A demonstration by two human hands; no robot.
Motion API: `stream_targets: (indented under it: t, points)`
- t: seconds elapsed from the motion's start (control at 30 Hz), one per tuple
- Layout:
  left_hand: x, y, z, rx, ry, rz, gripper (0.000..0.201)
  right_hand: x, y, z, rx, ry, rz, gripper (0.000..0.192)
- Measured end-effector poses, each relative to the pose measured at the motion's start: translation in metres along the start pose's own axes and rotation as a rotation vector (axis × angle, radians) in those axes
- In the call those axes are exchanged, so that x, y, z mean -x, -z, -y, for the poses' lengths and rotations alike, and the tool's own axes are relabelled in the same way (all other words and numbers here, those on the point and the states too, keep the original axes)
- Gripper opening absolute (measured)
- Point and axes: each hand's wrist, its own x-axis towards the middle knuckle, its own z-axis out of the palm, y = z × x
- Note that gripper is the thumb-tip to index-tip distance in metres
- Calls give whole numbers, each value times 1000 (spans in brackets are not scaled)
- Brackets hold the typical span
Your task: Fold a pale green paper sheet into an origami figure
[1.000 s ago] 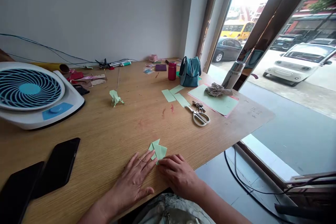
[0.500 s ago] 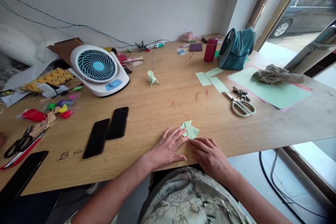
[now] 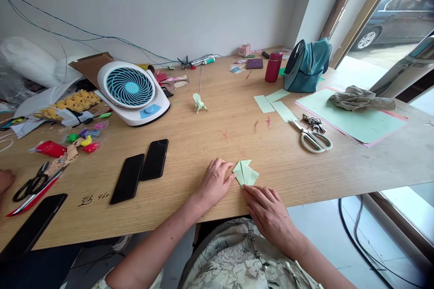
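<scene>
Our left hand (image 3: 214, 181) has curled from flat to pinch the paper (image 3: 245, 173) near the table (image 3: 203, 144) edge, lifting a flap, our right hand (image 3: 266, 205) pressing: a fresh fold begins.

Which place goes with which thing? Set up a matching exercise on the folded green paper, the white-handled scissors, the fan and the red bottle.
1. folded green paper
2. white-handled scissors
3. fan
4. red bottle

a. left of the teal bag
b. between both hands
c. behind the two black phones
d. beside the keys

Pairs: 1-b, 2-d, 3-c, 4-a
</scene>
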Motion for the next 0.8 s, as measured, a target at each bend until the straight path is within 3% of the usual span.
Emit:
stream_targets:
  t: [0.1, 0.2, 0.37, 0.53, 0.57, 0.7, 0.8]
  points:
    - [-15, -6, -7, 36, 112, -12, 11, 4, -3, 0, 2, 5, -4, 40]
    - [-27, -8, -12, 123, 185, -1, 13, 5, -4, 0, 3, 20, -1, 39]
    - [-41, -5, -9, 584, 250, 109, 16, 9, 0, -1, -107, -4, -26, 35]
    - [-50, -7, 5, 979, 147, 233, 38, -6, 11, -20, -372, -371, -352, 33]
    - [-51, -8, 6, 1018, 134, 253, 42, -12, 13, -24, -427, -429, -363, 34]
    - [-46, -12, 9, 1077, 71, 333, 44, -41, 12, -34, -748, -590, -118, 31]
    - [-41, -11, 8, 1103, 38, 353, 39, -53, 5, -33, -903, -644, -8, 39]
